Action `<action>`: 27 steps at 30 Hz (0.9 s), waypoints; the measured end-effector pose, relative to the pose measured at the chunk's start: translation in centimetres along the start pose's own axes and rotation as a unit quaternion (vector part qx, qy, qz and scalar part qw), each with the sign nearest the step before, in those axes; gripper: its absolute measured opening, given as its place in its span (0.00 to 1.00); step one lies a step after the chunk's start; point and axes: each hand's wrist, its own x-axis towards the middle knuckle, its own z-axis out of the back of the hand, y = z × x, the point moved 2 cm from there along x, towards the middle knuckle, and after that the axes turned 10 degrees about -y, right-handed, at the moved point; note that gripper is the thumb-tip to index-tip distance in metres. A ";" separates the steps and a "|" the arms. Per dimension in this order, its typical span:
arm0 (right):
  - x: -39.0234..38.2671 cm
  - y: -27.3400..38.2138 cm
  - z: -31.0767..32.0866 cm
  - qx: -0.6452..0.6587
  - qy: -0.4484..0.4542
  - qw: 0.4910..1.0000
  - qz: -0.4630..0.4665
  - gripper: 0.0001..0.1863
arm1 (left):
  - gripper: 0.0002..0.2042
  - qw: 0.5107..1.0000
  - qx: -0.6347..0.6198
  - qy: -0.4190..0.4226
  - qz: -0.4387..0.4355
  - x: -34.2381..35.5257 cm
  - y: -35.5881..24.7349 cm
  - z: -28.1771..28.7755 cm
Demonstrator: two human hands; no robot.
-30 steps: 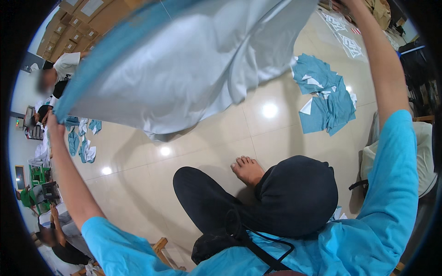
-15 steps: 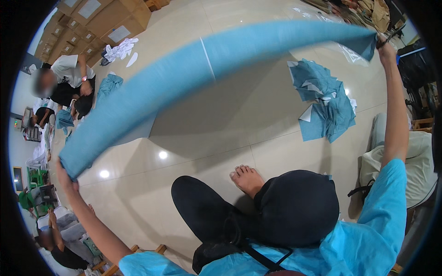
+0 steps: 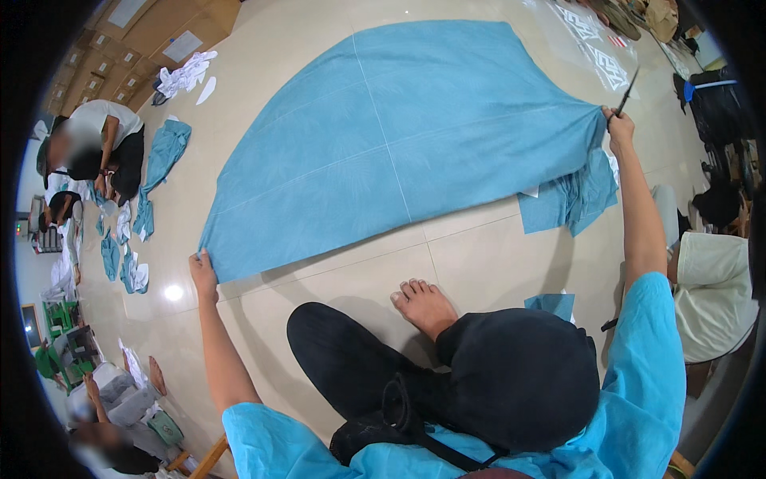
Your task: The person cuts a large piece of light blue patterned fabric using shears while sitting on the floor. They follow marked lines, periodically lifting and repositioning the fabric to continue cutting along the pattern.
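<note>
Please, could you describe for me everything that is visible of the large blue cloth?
The large blue cloth looks like thin fabric, with a faint leaf-like pattern and pale lines crossing it, one lengthwise and one across. It is spread wide over the tiled floor; how much of it rests there cannot be told. The left hand's grip holds its near left corner; the right hand's grip gathers its right end into folds. In this view, its right part overlaps some smaller blue pieces.
</note>
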 end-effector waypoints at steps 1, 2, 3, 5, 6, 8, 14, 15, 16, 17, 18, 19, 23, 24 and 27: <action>0.3 -0.7 -0.9 -0.055 -0.038 0.998 -0.004 0.18 | 0.20 0.999 0.033 0.007 0.014 0.3 0.4 -1.2; 0.6 -1.1 -1.7 -0.064 -0.042 0.997 0.019 0.18 | 0.19 0.999 0.036 0.006 0.009 0.4 0.8 -2.3; 1.0 -1.5 -2.3 -0.090 -0.057 0.994 0.020 0.18 | 0.19 0.999 0.036 0.004 -0.028 0.4 1.1 -3.1; 1.6 -1.8 -3.1 -0.155 -0.089 0.984 0.026 0.18 | 0.20 0.998 0.054 0.012 -0.011 -0.3 2.2 -4.5; 1.8 -1.6 -3.2 -0.195 -0.108 0.974 0.031 0.18 | 0.19 0.998 0.057 0.015 -0.004 -0.7 2.7 -5.2; 1.5 -1.2 -3.6 -0.238 -0.146 0.959 0.048 0.18 | 0.19 0.997 0.056 0.039 -0.032 -1.8 3.4 -6.2; -5.5 0.4 -6.3 -0.257 -0.163 0.935 0.180 0.14 | 0.22 0.994 0.060 0.090 -0.004 -5.9 4.9 -7.6; -7.8 0.4 -7.1 -0.246 -0.143 0.938 0.196 0.13 | 0.23 0.993 0.073 0.094 0.015 -6.4 5.3 -7.8; -10.4 0.4 -7.8 -0.200 -0.102 0.945 0.239 0.12 | 0.23 0.994 0.064 0.090 -0.001 -6.7 5.6 -7.9; -13.3 0.2 -8.6 -0.173 -0.060 0.953 0.240 0.11 | 0.23 0.994 0.062 0.085 -0.002 -7.0 5.9 -8.1; -16.4 0.1 -9.5 -0.137 -0.003 0.958 0.252 0.12 | 0.23 0.994 0.070 0.081 0.023 -7.3 6.4 -8.2; -19.4 -0.2 -10.3 -0.130 0.048 0.967 0.214 0.13 | 0.23 0.996 0.061 0.067 -0.006 -7.4 6.7 -8.3; -30.8 -0.4 -12.2 -0.105 0.168 0.947 0.252 0.19 | 0.22 0.994 0.109 0.000 -0.033 -7.7 7.3 -8.1; -32.8 -0.5 -12.0 -0.117 0.185 0.945 0.243 0.18 | 0.22 0.990 0.139 -0.020 -0.021 -7.8 6.9 -8.1; -37.4 -1.0 -11.3 -0.130 0.223 0.942 0.215 0.18 | 0.20 0.909 0.339 -0.135 -0.200 -9.9 2.6 -8.8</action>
